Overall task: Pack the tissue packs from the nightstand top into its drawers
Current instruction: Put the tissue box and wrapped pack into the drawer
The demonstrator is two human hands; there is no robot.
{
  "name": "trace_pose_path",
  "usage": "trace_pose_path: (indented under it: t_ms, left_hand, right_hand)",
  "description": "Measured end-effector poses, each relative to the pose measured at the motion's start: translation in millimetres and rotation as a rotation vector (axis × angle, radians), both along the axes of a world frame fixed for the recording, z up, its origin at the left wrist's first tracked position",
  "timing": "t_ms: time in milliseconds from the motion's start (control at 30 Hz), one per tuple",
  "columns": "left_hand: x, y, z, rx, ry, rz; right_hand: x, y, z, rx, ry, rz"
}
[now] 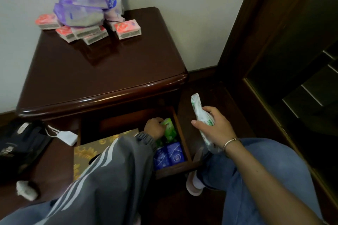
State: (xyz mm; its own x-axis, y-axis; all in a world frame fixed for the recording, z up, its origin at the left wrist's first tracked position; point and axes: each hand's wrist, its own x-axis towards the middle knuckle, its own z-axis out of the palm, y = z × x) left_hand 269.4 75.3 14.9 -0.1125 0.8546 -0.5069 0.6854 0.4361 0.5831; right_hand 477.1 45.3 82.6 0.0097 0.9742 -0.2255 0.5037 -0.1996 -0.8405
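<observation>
Tucking a green tissue pack [169, 129] into the open drawer [185, 142] with pinching left hand [153, 129], then probably slotting in the white pack [196, 107] gripped by right hand [215, 129].

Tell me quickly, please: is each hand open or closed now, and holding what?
Left hand: closed on a green tissue pack inside the drawer.
Right hand: closed around a white tissue pack, outside the drawer.

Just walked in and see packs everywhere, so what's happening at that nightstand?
A person is filling the open drawer. The left hand grips a green pack inside it, next to blue packs. The right hand holds a white pack just right of the drawer. Pink packs and purple bags are piled on the nightstand top.
</observation>
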Motion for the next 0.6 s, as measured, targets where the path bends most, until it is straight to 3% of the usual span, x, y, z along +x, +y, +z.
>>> trace_pose_path:
  t_ms: [133,267,333,400,467,567,600]
  left_hand:
    - [1.1,8.8,-18.1,0.066,0.189,-0.158]
    - [1.3,1.6,-28.4,0.009,0.530,-0.416]
    - [6.0,-6.8,-28.7,-0.047,0.588,-0.432]
    - [12.0,-14.0,-20.3,-0.005,0.525,-0.370]
    - [17.1,-21.3,-0.4,0.080,0.219,-0.198]
    - [20.6,-37.8,48.5,-0.104,-0.738,0.334]
    - [16.2,-43.9,60.6,-0.169,-0.966,0.419]
  right_hand:
    - [0.5,1.8,-1.3,-0.023,0.010,0.030]
    - [-3.9,2.9,0.3,-0.007,0.012,0.049]
    - [-7.6,2.4,1.9,0.002,-0.024,0.074]
    - [-12.0,1.0,3.2,0.014,-0.054,0.094]
    - [-16.6,-1.3,4.9,0.032,-0.065,0.107]
    - [-25.8,-6.8,9.2,0.054,-0.110,0.199]
    - [-30.3,-10.0,10.4,0.051,-0.134,0.265]
